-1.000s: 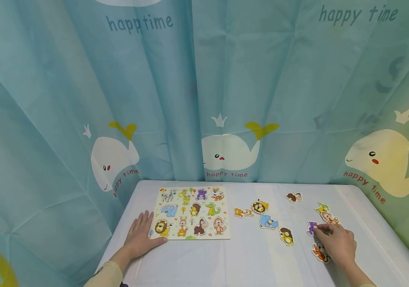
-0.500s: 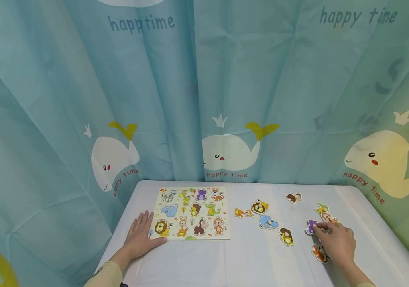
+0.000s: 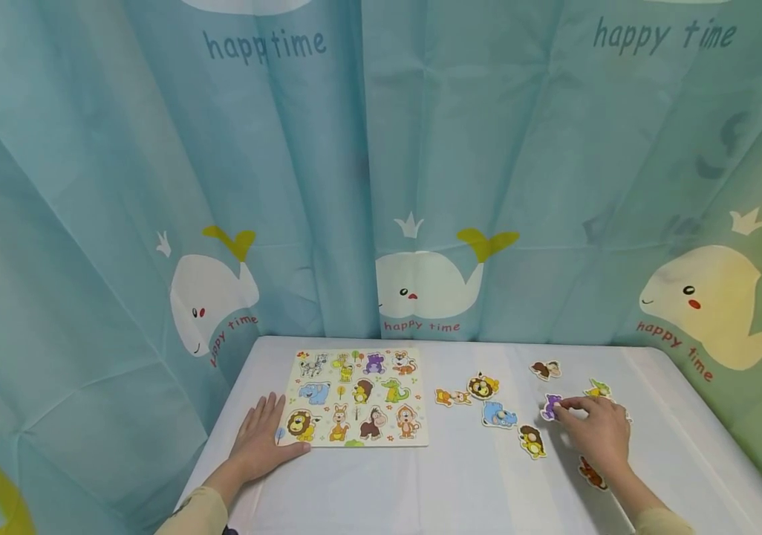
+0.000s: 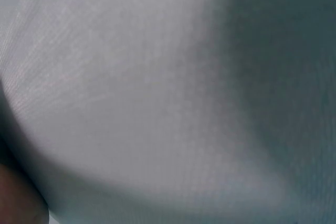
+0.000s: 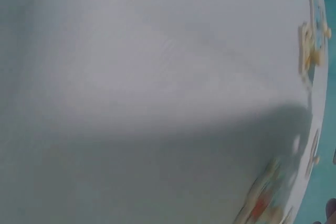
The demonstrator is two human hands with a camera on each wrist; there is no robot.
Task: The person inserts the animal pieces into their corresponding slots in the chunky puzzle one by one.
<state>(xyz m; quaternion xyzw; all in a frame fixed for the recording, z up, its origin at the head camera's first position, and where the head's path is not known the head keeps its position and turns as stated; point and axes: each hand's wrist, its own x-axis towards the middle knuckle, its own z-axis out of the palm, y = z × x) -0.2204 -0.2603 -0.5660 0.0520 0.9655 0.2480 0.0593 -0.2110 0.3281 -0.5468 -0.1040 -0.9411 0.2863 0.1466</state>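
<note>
My right hand (image 3: 596,432) pinches a purple hippo puzzle piece (image 3: 550,408) between thumb and fingers, on the right side of the table in the head view. Under and beside that hand lie a crocodile piece (image 3: 598,388) and a tiger piece (image 3: 593,475), each partly covered. My left hand (image 3: 259,440) rests flat, fingers spread, with its thumb at the lower left corner of the animal puzzle board (image 3: 422,440). Coloured animal pictures in rows fill the board. Only a bit of hand (image 4: 22,200) shows in the left wrist view, and the cloth there is blurred.
Between board and right hand lie knobbed pieces: a kangaroo (image 3: 451,397), a lion (image 3: 483,386), an elephant (image 3: 500,415) and a hedgehog (image 3: 532,441). A gorilla piece (image 3: 545,369) lies farther back. A blue whale-print curtain (image 3: 327,186) hangs behind the white-covered table (image 3: 368,490).
My right hand has moved left and slightly away from me, carrying the hippo piece off its earlier spot near the tiger piece. The left hand has stayed in place.
</note>
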